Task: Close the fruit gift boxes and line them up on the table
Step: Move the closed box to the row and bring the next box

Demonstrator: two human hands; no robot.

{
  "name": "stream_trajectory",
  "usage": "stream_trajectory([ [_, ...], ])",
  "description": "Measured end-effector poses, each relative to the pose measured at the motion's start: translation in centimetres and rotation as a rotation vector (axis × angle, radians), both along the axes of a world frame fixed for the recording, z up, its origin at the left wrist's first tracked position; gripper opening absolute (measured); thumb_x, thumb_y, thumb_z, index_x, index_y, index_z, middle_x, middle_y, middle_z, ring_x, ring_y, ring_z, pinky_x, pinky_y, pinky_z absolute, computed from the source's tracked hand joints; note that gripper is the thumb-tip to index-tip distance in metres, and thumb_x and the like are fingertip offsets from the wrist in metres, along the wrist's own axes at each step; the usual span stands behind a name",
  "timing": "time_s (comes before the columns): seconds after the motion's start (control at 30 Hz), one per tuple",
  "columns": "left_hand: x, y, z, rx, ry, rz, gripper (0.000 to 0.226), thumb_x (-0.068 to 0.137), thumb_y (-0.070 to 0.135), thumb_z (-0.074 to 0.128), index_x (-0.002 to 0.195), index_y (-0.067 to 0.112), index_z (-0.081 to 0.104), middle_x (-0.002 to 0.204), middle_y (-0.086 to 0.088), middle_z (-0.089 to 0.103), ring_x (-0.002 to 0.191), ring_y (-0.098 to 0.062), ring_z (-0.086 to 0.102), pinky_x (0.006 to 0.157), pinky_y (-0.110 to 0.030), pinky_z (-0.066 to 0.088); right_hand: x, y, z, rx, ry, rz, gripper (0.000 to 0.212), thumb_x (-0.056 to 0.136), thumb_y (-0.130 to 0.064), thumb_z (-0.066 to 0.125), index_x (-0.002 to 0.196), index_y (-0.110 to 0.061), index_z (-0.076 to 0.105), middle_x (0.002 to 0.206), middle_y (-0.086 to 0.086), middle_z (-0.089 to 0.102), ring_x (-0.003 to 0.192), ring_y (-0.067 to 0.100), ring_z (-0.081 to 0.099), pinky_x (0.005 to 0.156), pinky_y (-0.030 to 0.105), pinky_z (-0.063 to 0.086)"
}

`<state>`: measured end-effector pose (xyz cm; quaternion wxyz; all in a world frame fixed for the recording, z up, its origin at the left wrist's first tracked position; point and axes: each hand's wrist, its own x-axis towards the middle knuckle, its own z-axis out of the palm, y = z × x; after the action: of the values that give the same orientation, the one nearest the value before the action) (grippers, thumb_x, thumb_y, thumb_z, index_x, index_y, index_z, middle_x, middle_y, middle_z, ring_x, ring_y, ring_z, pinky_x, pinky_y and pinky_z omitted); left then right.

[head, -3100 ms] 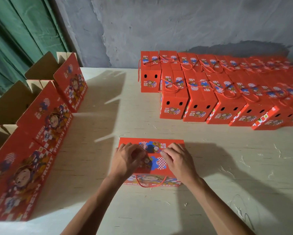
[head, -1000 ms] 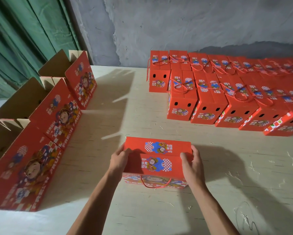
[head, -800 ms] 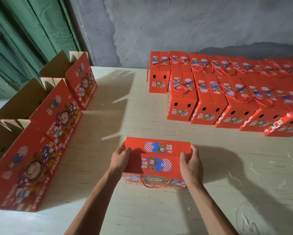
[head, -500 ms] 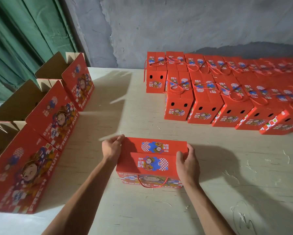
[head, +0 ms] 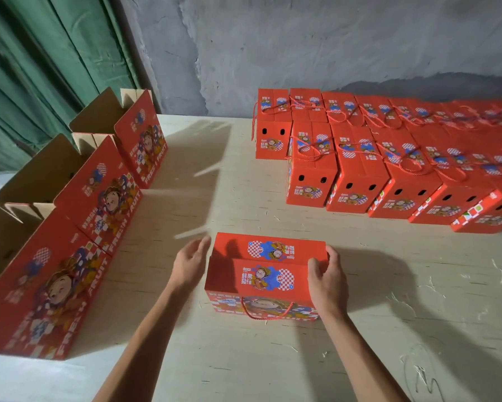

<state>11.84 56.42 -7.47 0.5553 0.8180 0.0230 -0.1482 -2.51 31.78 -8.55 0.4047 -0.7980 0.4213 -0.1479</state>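
Near edge, 6 o'clock: box [head: 265, 275] stands on the table [head: 244, 181], top flaps folded over, rope handle [head: 267, 311] hanging down its near face.
Right hand [head: 326, 281]: wrapped on the box's right end, thumb on the near flap, fingers curled round the far corner; a grasp, not a pinch.
Left hand [head: 190, 264]: spread, palm facing the box's left end, just beside it; contact cannot be confirmed.
Closure: the near flap overlaps the far one, with a shadowed step at the left end. Judged closed but not proven locked.
Finished rows [head: 389, 158]: at 1 to 2 o'clock, shut boxes packed side by side in two ranks, handles lying across the tops.
Open boxes [head: 99, 204]: three at 9 to 11 o'clock, flaps up, standing along the left edge.
Risk 1: lifting with one hand only would tilt the box, since the grip is at one end; the flaps could spring up.
Risk 2: the loose handle could catch on the table or under the base while the box is carried to 1 o'clock.
Risk 3: setting it down skewed against the front rank would spoil the line, or nudge neighbours out of place.
Risk 4: a sleeve or forearm swinging left could knock the nearest open box.
Advice: seat the left palm before lifting.
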Motion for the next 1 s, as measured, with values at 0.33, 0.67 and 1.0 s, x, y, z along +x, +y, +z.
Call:
stream_trajectory([
  [0.33,-2.0,-3.6,-0.4,-0.021,0.412,0.15,0.039,0.084,0.049,0.064,0.096,0.012,0.067,0.09,-0.009,0.072,0.07,-0.022,0.072,0.057,-0.031,0.054,0.4,-0.5,0.6,0.161,0.004,-0.055,0.044,0.099,-0.039,0.052,0.142,-0.036,0.042,0.107,-0.005,0.07,0.09,0.025,0.069,0.081,0.044,0.059],
  [0.67,-1.1,-3.3,-0.3,-0.028,0.49,0.118,0.019,0.089,0.035,0.061,0.094,0.018,0.067,0.062,0.0,0.067,0.041,-0.016,0.064,0.039,-0.036,0.05,0.4,-0.6,0.8,0.174,0.019,-0.003,0.051,0.101,-0.035,0.05,0.15,-0.031,0.036,0.122,0.002,0.067,0.104,0.031,0.065,0.09,0.047,0.055],
  [1.0,-2.0,-3.1,0.3,-0.092,0.424,0.097,0.008,0.098,0.028,0.059,0.1,0.022,0.064,0.087,-0.006,0.07,0.041,-0.008,0.065,0.031,-0.023,0.042,1.9,2.3,-0.2,-0.832,-0.204,0.397,0.019,0.093,-0.02,0.075,0.079,-0.014,0.064,0.081,0.002,0.057,0.077,0.026,0.051,0.069,0.04,0.045],
])
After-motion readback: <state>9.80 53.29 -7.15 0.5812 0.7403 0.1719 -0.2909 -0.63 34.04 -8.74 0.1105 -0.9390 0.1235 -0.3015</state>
